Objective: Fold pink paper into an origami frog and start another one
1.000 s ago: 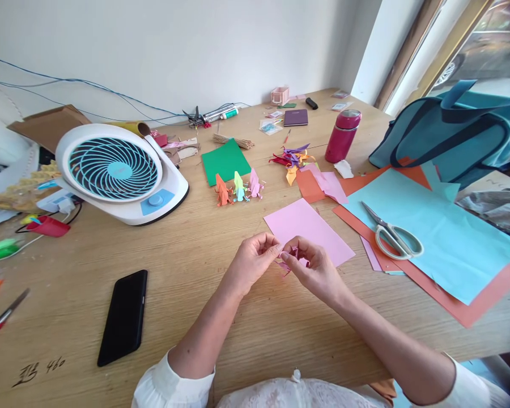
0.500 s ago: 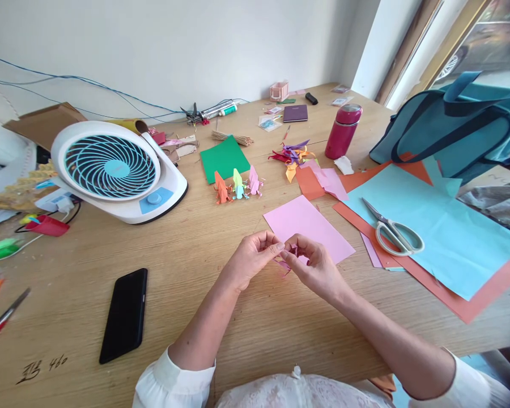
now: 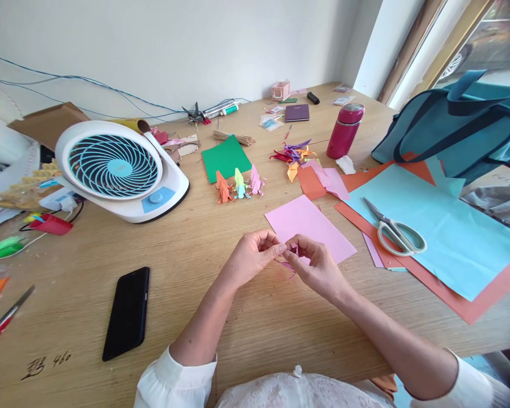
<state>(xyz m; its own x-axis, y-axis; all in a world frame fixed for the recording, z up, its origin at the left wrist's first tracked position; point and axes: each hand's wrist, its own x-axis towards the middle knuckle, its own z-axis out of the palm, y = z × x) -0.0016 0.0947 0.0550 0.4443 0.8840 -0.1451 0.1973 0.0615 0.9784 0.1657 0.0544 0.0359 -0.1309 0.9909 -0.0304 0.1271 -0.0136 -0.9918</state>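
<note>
Both hands meet above the table, fingertips pinched together. My left hand [image 3: 254, 258] and my right hand [image 3: 317, 265] grip a small pink folded paper [image 3: 288, 264] between them. Thin strips hang from its lower side; most of it is hidden by the fingers. Just beyond the hands lies a flat pink paper sheet [image 3: 312, 225]. Farther off stand three small folded paper figures: an orange one [image 3: 224, 188], a green and blue one [image 3: 239, 184] and a pink one [image 3: 255, 181].
On the right, scissors [image 3: 399, 237] lie on a light blue sheet [image 3: 454, 238] over orange paper. Behind are a red bottle [image 3: 345, 131] and a teal bag [image 3: 446, 124]. To the left are a white fan [image 3: 123, 170] and a black phone [image 3: 126, 313]. A green sheet [image 3: 226, 160] lies beyond the figures.
The view has shifted slightly, so everything sits a little farther right. Both hands keep their pinch on the pink folded paper, with only slight finger movement.
</note>
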